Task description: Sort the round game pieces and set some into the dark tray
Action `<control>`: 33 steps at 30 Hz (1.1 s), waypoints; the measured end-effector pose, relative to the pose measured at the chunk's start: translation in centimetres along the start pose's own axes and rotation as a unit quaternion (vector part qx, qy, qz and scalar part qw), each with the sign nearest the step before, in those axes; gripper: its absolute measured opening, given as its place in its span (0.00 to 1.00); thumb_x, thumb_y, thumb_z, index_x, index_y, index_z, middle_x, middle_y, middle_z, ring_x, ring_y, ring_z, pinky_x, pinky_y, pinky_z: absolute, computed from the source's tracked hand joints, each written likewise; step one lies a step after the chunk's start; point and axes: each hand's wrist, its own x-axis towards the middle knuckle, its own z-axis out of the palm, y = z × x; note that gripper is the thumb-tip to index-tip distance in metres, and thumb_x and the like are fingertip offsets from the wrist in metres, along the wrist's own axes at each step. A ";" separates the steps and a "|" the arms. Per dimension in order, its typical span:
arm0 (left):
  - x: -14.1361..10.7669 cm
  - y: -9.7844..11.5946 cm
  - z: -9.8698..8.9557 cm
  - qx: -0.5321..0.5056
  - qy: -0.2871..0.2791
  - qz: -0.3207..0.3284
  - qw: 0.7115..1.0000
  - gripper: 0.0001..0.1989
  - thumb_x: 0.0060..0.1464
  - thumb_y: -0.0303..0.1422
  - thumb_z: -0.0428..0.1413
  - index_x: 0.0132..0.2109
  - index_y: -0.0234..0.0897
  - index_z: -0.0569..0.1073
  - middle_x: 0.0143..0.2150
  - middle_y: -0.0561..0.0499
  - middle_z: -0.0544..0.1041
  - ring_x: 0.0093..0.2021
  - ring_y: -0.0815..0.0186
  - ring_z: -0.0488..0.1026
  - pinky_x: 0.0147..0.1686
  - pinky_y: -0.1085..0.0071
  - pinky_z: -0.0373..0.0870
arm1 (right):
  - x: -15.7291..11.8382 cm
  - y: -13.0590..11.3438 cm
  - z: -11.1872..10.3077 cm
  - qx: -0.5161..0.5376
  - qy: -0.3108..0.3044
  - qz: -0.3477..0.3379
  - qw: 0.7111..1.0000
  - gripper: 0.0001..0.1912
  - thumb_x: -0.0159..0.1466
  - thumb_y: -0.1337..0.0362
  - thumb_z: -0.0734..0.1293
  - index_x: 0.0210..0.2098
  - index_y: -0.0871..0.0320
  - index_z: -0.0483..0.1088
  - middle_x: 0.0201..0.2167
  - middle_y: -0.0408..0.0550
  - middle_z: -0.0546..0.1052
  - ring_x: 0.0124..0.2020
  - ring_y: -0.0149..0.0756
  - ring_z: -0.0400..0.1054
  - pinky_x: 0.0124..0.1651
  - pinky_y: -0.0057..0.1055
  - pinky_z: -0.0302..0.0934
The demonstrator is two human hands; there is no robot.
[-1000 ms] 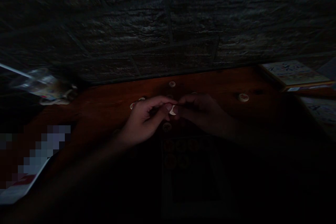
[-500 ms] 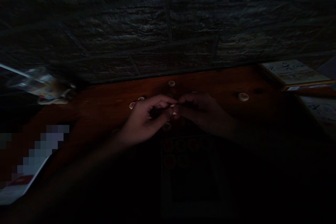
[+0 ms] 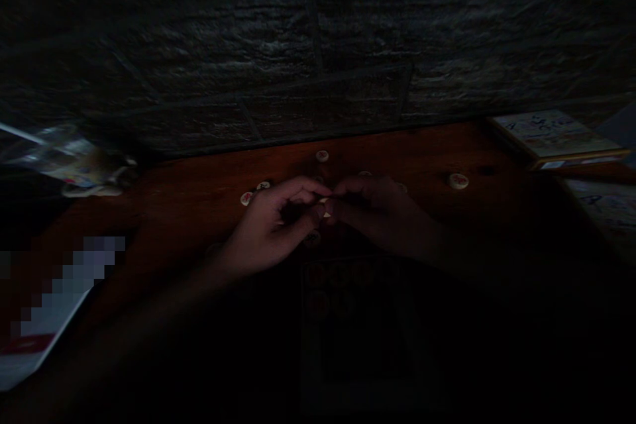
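Note:
In dim light, my left hand [image 3: 278, 222] and my right hand [image 3: 382, 212] meet fingertip to fingertip over the table. Between their thumbs and fingers they pinch a small pale Chinese chess piece [image 3: 326, 208], mostly covered. Just below the fingers lies another chess piece [image 3: 312, 238] with dark markings. Left of my left hand are a red-marked piece [image 3: 247, 199] and a dark-marked piece [image 3: 263, 185], close together. A red-marked piece [image 3: 322, 156] lies beyond my hands. Nearer me, a box or tray [image 3: 311, 358] holds several pieces in rows, barely visible.
One red-marked piece [image 3: 458, 181] lies on the wooden table [image 3: 183, 192] to the right. Two patterned boxes [image 3: 556, 136] sit at the far right. A clear plastic cup [image 3: 84, 159] with a straw stands at the left, above a pale sheet-like object [image 3: 50, 341]. A stone wall [image 3: 278, 66] closes off the back.
The view has shifted slightly, so things sit a little further left. Both hands keep their pinch on the piece, which shows a bit more of its pale surface.

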 end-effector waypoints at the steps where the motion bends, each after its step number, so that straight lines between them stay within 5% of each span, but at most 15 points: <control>1: 0.0 0.0 0.0 0.001 0.000 0.000 1.000 0.05 0.65 0.28 0.59 0.47 0.36 0.77 0.33 0.52 0.83 0.31 0.68 0.81 0.32 0.75 0.74 | 0.0 0.0 0.0 -0.001 -0.002 -0.002 1.000 0.10 0.68 0.61 0.69 0.31 0.58 0.77 0.27 0.42 0.80 0.29 0.30 0.72 0.32 0.27 0.60; 33: -0.3 -0.6 -0.1 -0.016 -0.024 0.001 1.000 0.06 0.66 0.26 0.58 0.49 0.34 0.75 0.32 0.54 0.80 0.31 0.71 0.78 0.31 0.77 0.71 | -0.1 0.4 0.2 -0.016 0.001 -0.021 1.000 0.09 0.68 0.62 0.69 0.33 0.60 0.78 0.28 0.43 0.79 0.30 0.30 0.71 0.34 0.28 0.60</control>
